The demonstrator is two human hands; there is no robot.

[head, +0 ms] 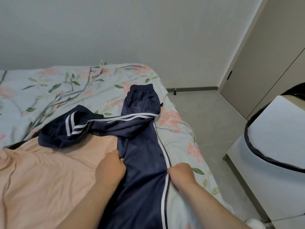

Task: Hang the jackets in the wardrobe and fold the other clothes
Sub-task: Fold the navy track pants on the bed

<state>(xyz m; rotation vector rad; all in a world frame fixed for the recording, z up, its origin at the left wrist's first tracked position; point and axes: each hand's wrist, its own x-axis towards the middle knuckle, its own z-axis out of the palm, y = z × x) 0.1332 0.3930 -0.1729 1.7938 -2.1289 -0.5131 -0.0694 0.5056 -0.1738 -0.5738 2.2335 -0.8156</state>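
Two hands work on one pair of navy track trousers (142, 146) with double white side stripes, laid on a floral bed sheet (66, 90). The left hand (110, 167), at lower centre of the frame, has its fingers curled round the left edge of the nearer trouser leg. The right hand (180, 173), just right of centre, is curled on the striped right edge of the same leg, and the fabric lies flat between them. This leg runs from the bottom edge of the frame up to the elastic waistband (142, 87), which lies at centre. The second leg (69, 126) crosses leftward and ends crumpled at centre left, partly on top of a peach-coloured cloth (49, 171) that fills the lower left. A pale wardrobe (264, 63) with closed doors stands at upper right. A white, dark-rimmed object (277, 134) occupies the right edge.
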